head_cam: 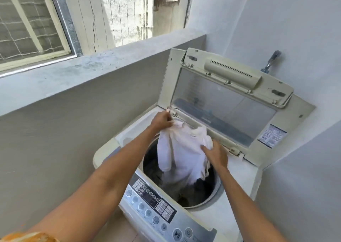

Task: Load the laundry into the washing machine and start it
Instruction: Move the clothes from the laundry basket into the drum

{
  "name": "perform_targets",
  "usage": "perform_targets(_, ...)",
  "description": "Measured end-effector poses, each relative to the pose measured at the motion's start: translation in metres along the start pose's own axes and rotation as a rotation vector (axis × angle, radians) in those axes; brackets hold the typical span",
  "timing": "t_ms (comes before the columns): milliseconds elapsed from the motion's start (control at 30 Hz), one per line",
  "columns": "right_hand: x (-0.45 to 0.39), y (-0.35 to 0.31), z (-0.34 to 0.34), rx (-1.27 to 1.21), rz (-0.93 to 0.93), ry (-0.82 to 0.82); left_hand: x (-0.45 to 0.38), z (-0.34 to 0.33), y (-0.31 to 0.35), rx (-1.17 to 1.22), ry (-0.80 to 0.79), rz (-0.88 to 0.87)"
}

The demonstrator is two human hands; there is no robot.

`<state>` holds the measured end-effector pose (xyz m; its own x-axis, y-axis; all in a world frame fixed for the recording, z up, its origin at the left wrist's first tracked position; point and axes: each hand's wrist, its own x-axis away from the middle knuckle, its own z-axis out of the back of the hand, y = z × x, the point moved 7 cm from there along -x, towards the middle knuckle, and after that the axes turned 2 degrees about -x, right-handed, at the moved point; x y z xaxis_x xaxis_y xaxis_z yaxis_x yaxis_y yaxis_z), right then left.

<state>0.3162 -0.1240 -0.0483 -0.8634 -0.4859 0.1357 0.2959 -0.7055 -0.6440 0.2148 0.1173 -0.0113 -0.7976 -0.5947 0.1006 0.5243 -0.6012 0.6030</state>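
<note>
A top-loading washing machine (238, 179) stands in the corner with its lid (227, 101) raised against the wall. A white garment (182, 149) hangs over the open drum (216, 184). My left hand (161, 121) grips its upper edge near the lid hinge. My right hand (215, 154) holds its right side, fingers pressed into the cloth. Dark clothes (201, 184) lie at the bottom of the drum. The control panel (156, 203) with round buttons runs along the machine's front edge.
A concrete ledge (92, 70) and grey wall run along the left of the machine, with a netted window (29, 26) above. A metal tap (272, 60) sticks out of the wall behind the lid. A white wall (304, 149) closes in the right side.
</note>
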Motion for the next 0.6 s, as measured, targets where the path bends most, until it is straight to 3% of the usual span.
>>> perform_targets(200,-0.006,0.061,-0.09,0.098,-0.236,-0.224,0.001,-0.082,-0.08,-0.27,-0.064,0.207)
perform_targets(367,-0.008,0.096,-0.16,0.016,-0.378,-0.365,0.004,-0.169,-0.123,-0.116,-0.33,0.435)
perform_targets(467,0.003,0.103,-0.192,-0.087,-0.424,-0.488,0.011,-0.199,-0.11,0.073,-0.455,0.419)
perform_targets(600,0.004,0.092,-0.169,-0.248,-0.42,-0.259,0.014,-0.203,-0.062,0.194,-0.461,0.301)
